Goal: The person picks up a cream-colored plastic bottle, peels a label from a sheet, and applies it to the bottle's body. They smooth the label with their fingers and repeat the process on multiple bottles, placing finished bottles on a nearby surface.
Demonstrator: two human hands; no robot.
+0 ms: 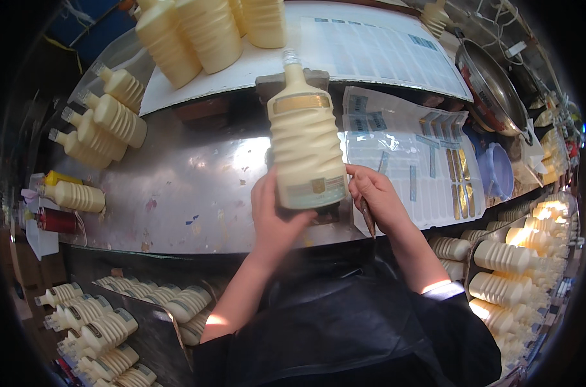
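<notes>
A cream-coloured ribbed bottle (306, 138) lies in front of me, its clear neck pointing away and its shoulder near a grey block (261, 84). It carries a gold label strip on the shoulder and a pale label with a gold emblem near the base. My left hand (272, 209) is closed round the lower left side and base of this bottle. At its lower right side, my right hand (378, 197) touches the bottle with the forefinger. That same hand grips a thin, pointed brown tool (368, 218), tip toward me; its exact kind is unclear.
Label sheets (435, 187) with gold and blue pieces lie right of the bottle on the metal table (170, 187). Upright bottles (209, 32) stand on a white board behind. Beyond the sheets are a lilac tub (496, 171) and a metal pan (489, 80). Many bottles lie in racks (499, 258) either side.
</notes>
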